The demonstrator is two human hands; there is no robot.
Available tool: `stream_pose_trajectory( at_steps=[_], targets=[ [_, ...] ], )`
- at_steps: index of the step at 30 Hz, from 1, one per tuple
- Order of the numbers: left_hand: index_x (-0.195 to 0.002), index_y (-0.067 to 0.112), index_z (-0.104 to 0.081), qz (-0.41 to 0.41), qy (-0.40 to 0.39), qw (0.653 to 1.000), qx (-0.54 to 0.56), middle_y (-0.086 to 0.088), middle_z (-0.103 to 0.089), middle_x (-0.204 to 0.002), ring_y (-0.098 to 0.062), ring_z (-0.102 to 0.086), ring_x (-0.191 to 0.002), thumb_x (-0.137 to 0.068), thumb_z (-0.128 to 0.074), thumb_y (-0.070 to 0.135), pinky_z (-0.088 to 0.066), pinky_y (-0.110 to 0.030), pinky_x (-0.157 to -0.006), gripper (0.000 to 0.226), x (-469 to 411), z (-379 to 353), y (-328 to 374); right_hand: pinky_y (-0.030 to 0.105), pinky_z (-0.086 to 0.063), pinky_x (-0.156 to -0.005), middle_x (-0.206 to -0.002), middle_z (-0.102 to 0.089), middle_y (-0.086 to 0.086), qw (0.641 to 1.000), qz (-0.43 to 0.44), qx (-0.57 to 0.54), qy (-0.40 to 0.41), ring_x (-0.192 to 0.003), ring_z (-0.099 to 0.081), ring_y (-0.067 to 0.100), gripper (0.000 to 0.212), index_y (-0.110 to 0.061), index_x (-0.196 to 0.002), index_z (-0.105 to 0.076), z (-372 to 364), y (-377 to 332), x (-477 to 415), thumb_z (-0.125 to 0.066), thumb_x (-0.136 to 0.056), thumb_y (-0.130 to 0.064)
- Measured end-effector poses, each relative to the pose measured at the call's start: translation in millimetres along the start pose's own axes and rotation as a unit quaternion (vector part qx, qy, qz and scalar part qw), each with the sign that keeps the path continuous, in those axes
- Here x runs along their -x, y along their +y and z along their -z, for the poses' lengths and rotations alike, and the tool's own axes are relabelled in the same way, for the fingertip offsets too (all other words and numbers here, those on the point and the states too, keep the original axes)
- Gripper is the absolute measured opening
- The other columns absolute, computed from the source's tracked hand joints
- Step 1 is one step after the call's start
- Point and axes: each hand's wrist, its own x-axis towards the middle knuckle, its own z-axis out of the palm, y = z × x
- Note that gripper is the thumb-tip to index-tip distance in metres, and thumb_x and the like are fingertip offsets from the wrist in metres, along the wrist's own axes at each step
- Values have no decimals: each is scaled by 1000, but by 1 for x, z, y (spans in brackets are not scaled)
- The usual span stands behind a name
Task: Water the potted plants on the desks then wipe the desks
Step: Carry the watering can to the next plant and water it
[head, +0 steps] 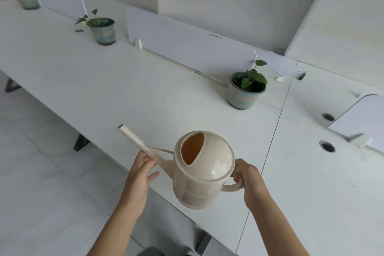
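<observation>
Now both hands grip the watering can [202, 169] (over the desk [116, 89] edge).

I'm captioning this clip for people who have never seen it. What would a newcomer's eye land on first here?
First, the cream watering can, held low in the middle above the desk edge: the right hand grips its handle and the left hand steadies the spout. Next, the green potted plants on the long white desk: the nearest pot ahead to the right, another farther left.

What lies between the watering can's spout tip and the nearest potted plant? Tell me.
In the head view, only bare white desk separates the spout tip of the watering can from the nearest potted plant.
</observation>
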Motion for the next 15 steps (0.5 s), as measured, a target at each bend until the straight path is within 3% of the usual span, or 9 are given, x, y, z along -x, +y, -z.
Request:
stream_pose_trajectory(
  at_steps=[4,7,9,12,15],
  targets=[
    [-135,23,-42,9,-8,1000,-1,-3,-51,-134,-22,-46,-125,-94,-45,23,-36,-44,-104,41,-39,-12,9,28,-28,-64,-36,-44,-10,1000,-8,-9,14,-59,-37,17,38,-14,-46,-42,-8,-13,-18,-44,-83,-10],
    [-136,24,-40,12,-39,999,-18,-3,-51,-133,-23,-46,-125,-94,-45,23,-34,-45,-106,43,-69,-20,16,30,-31,-71,-36,-47,-11,999,-9,-33,38,-65,-48,19,34,-14,-50,-47,-11,-21,-28,-44,-84,-11],
    [-136,24,-41,18,-76,997,-18,-3,-52,-131,-23,-46,-125,-94,-44,22,-34,-45,-107,42,-93,-26,20,30,-32,-72,-38,-49,-11,997,-12,-43,64,-65,-53,16,33,-14,-51,-51,-14,-27,-32,-45,-84,-11],
    [-131,25,-45,33,-145,989,-24,1,-55,-121,-22,-47,-124,-94,-44,20,-35,-41,-103,37,-130,-38,23,29,-30,-69,-38,-49,-10,990,-21,-75,121,-60,-47,16,37,-16,-45,-50,-16,-33,-36,-46,-82,-12],
    [-130,23,-46,48,-194,979,-28,1,-54,-123,-20,-45,-126,-94,-43,19,-34,-37,-98,36,-162,-44,31,30,-31,-69,-50,-57,-6,984,-9,-100,148,-70,-56,17,28,-15,-54,-55,-26,-46,-34,-48,-82,-16]
  ],
)
